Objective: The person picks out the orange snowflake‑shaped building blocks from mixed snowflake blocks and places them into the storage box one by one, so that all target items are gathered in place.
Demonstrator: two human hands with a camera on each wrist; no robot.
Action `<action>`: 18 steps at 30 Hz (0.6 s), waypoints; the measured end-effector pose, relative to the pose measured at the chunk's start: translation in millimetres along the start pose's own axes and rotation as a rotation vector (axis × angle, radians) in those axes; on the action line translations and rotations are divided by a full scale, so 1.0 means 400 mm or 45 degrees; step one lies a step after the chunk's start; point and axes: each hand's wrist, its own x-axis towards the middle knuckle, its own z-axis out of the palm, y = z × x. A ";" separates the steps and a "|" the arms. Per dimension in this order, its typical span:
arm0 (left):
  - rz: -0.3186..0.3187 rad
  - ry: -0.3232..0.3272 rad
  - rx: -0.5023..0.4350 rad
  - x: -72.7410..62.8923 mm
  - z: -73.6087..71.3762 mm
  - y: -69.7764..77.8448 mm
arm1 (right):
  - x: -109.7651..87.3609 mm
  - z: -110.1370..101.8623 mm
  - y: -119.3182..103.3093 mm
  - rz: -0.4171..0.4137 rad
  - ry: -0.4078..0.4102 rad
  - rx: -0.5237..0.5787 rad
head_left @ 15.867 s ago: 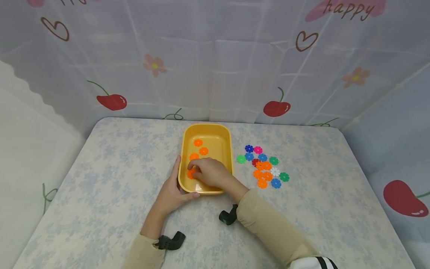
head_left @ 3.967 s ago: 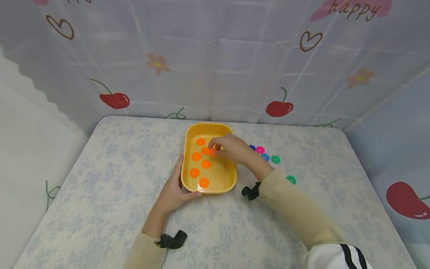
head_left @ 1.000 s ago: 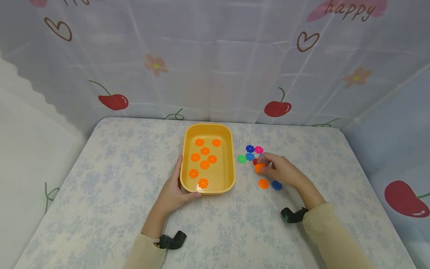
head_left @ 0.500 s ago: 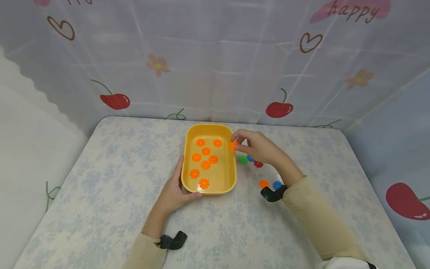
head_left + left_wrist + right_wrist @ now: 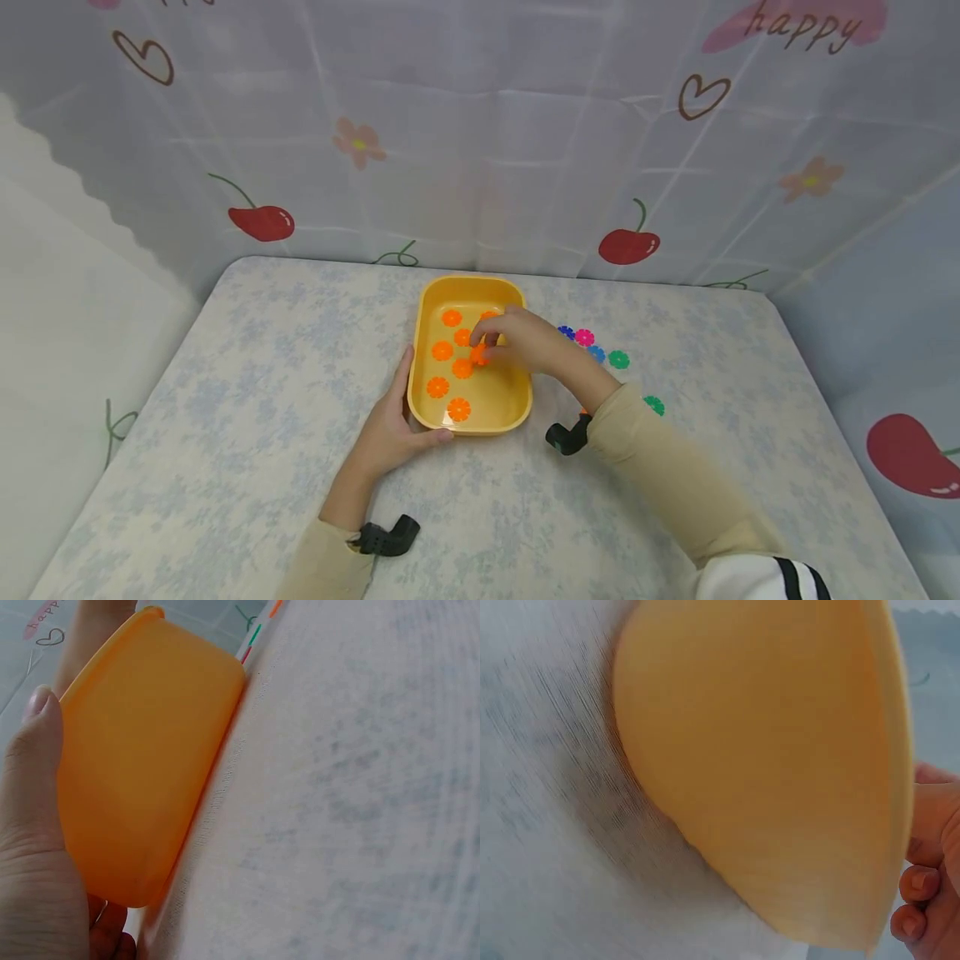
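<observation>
My left hand (image 5: 386,437) holds the near left corner of a yellow plastic tray (image 5: 495,410), thumb on the near rim and fingers along its left side. In the left wrist view the thumb (image 5: 41,724) lies at the rim of the tray wall (image 5: 150,750). Reaching over the tray's right rim, my right hand (image 5: 528,342) pinches low inside it, an orange snowflake disc (image 5: 478,357) at its fingertips. Several more orange discs (image 5: 459,409) lie flat on the tray floor. The right wrist view has curled fingers (image 5: 919,885) beyond the tray wall (image 5: 765,750).
Right of the tray lie loose snowflake discs, among them a pink one (image 5: 585,337), a green one (image 5: 618,360) and another green one (image 5: 654,405). My right forearm covers part of this group. A printed curtain (image 5: 480,167) hangs behind the table's far edge.
My right hand has carried an orange disc from the loose group leftward, over the rim and down into the tray. The left hand and the tray have stayed put.
</observation>
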 end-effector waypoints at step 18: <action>0.001 0.006 0.039 -0.002 -0.001 0.004 | -0.010 0.087 -0.052 -0.067 -0.122 -0.229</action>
